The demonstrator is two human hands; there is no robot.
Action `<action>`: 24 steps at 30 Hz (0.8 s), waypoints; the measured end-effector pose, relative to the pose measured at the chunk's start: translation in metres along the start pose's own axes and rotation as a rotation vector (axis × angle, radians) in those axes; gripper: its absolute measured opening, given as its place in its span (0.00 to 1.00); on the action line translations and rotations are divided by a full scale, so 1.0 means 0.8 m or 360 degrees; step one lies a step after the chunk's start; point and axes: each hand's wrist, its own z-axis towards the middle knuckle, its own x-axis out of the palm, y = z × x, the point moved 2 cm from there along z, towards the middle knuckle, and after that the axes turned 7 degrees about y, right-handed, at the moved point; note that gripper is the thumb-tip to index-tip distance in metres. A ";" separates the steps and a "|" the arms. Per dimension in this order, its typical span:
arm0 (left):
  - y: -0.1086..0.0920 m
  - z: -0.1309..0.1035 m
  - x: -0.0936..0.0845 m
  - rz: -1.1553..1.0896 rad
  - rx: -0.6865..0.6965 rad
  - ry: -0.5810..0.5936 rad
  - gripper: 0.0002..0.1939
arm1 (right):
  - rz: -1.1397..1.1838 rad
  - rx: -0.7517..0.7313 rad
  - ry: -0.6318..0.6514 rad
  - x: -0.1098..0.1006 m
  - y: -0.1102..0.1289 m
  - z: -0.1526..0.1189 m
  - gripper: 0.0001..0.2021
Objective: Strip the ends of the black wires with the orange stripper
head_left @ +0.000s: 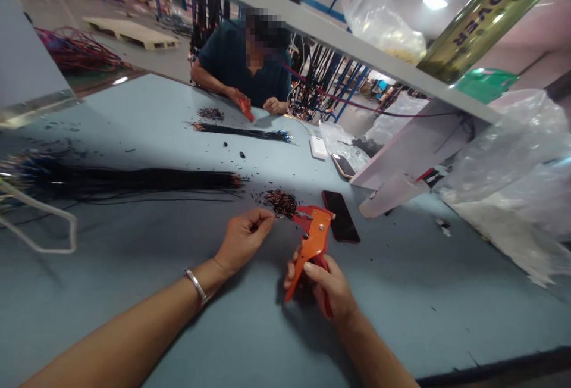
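My right hand [334,290] is wrapped round the handles of an orange and red wire stripper [317,230], its jaws pointing left. The fingers of my left hand [245,236] are pinched together just left of those jaws. A short tip of a thin wire [279,216] pokes out of the pinch; the rest of it is hidden. Right behind the fingertips and jaws lies a pile of short dark and copper-coloured wire scraps [280,202]. A long bundle of black wires [147,180] stretches across the table on the left, copper-coloured ends towards my left hand.
A dark phone [341,215] lies right of the stripper. Across the blue table [187,340], a co-worker [243,60] holds a red tool [247,109] near a smaller wire bundle [241,131]. A shelf beam [321,25] crosses above. Clear plastic bags [513,168] lie at right.
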 end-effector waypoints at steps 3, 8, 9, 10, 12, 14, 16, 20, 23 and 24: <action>0.000 0.000 0.000 0.0019 -0.0021 -0.0003 0.12 | -0.0012 0.0030 0.0023 0.002 0.002 0.000 0.16; -0.001 0.001 -0.001 0.0033 -0.0019 -0.0038 0.12 | -0.0012 0.0058 0.0061 0.001 0.003 0.000 0.18; 0.000 0.001 -0.001 0.0042 -0.0017 -0.0045 0.12 | -0.0017 0.0057 0.0075 0.001 0.003 0.000 0.18; 0.000 0.001 -0.001 0.0054 -0.0019 -0.0049 0.12 | -0.0021 0.0055 0.0087 0.001 0.004 0.001 0.18; 0.000 0.001 0.000 0.0069 -0.0028 -0.0052 0.12 | -0.0021 0.0059 0.0105 0.000 0.004 0.002 0.18; 0.000 0.002 0.001 0.0058 -0.0036 -0.0044 0.12 | -0.0017 0.0070 0.0128 -0.001 0.005 0.003 0.19; 0.000 0.002 0.002 0.0023 -0.0046 -0.0027 0.12 | -0.0026 0.0078 0.0146 -0.002 0.006 0.004 0.19; 0.000 0.004 0.003 -0.0062 -0.0095 -0.0005 0.12 | -0.0109 0.0054 0.0104 -0.002 0.011 0.008 0.19; 0.003 0.005 0.004 -0.0122 -0.0147 0.0012 0.12 | -0.0330 0.0008 -0.0028 -0.003 0.018 0.016 0.15; 0.003 0.006 0.004 -0.0145 -0.0159 0.0013 0.12 | -0.0445 0.0001 -0.0072 -0.003 0.021 0.019 0.14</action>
